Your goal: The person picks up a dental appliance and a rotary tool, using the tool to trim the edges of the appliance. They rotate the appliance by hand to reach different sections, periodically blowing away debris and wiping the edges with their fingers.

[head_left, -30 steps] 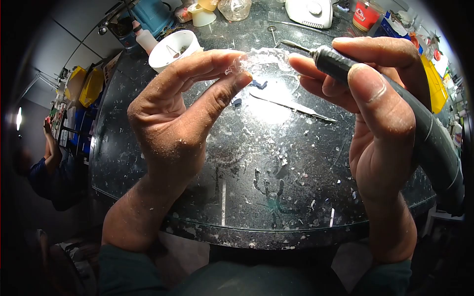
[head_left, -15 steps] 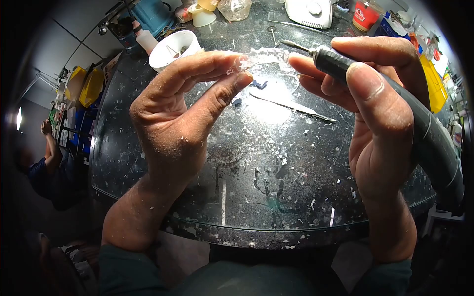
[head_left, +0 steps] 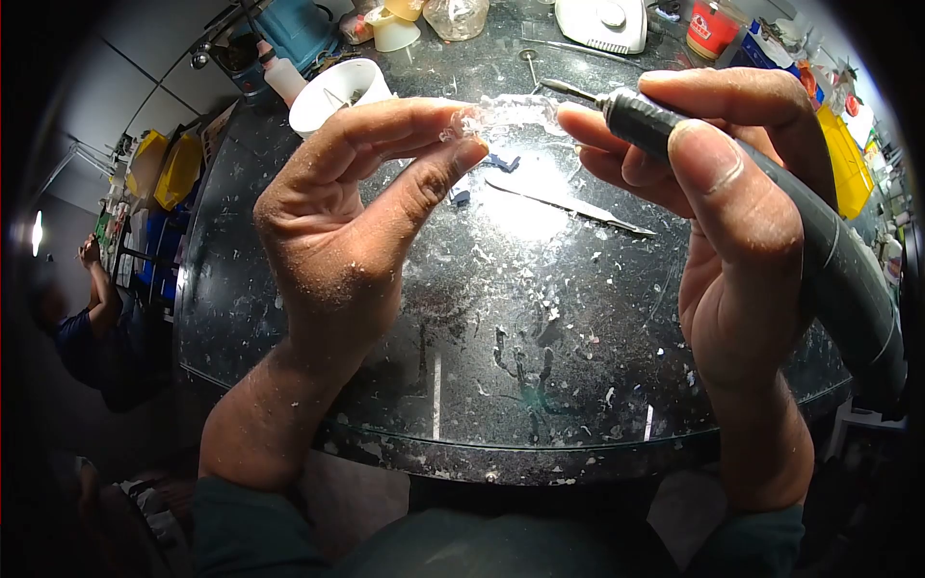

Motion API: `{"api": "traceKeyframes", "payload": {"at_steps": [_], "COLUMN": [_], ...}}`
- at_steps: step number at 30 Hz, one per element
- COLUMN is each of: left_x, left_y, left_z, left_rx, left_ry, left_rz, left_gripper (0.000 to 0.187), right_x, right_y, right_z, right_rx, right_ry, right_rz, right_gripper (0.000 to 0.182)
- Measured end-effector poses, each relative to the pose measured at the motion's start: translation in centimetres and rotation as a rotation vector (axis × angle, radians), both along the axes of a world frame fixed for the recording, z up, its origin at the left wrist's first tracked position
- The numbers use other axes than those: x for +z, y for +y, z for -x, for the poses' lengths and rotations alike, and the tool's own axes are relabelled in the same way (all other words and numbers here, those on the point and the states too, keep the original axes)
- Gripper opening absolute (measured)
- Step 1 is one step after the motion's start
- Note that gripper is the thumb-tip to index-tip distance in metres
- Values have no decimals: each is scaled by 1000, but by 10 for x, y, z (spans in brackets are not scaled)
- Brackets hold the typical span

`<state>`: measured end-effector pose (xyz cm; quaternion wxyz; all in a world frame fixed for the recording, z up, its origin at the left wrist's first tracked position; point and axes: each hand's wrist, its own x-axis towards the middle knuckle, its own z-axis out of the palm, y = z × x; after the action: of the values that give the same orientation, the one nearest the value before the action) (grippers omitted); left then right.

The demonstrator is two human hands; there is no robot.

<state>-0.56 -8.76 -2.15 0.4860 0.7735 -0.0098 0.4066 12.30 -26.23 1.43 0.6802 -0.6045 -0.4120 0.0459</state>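
Note:
Between the thumb and fingers of my left hand (head_left: 352,212) is a clear plastic dental aligner (head_left: 515,111), held up over the table. My right hand (head_left: 737,193) grips a black rotary handpiece (head_left: 647,123) with a thin pointed metal bur (head_left: 570,90) at its tip. A fingertip of the right hand touches or nearly touches the aligner's right end. The bur points left, just above that end; whether it touches cannot be made out. White dust speckles both hands. Below them, a metal scalpel-like tool (head_left: 568,204) lies beside small dark blue scraps (head_left: 501,162).
The black table (head_left: 462,356) is strewn with white shavings. A white tub (head_left: 339,94), a squeeze bottle (head_left: 282,75), a white device (head_left: 603,24) and a red cup (head_left: 713,31) stand toward the back. At far left, another person (head_left: 101,308) has raised hands.
The aligner has turned slightly in my left fingers and shifted a little left. My right hand and the handpiece have moved slightly left too.

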Motion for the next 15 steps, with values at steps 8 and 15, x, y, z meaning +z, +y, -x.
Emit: {"api": "traceKeyframes", "payload": {"at_steps": [8,15], "left_x": [1,2], "left_y": [-1,-1], "left_z": [1,0], "left_rx": [24,17], "left_ry": [40,43], "left_rz": [18,6], "left_gripper": [24,23], "right_x": [-1,0], "right_y": [1,1], "right_z": [-1,-2], "right_rx": [-8,-5], "right_ry": [-3,-10], "right_rz": [0,-4], "right_gripper": [37,38]}}
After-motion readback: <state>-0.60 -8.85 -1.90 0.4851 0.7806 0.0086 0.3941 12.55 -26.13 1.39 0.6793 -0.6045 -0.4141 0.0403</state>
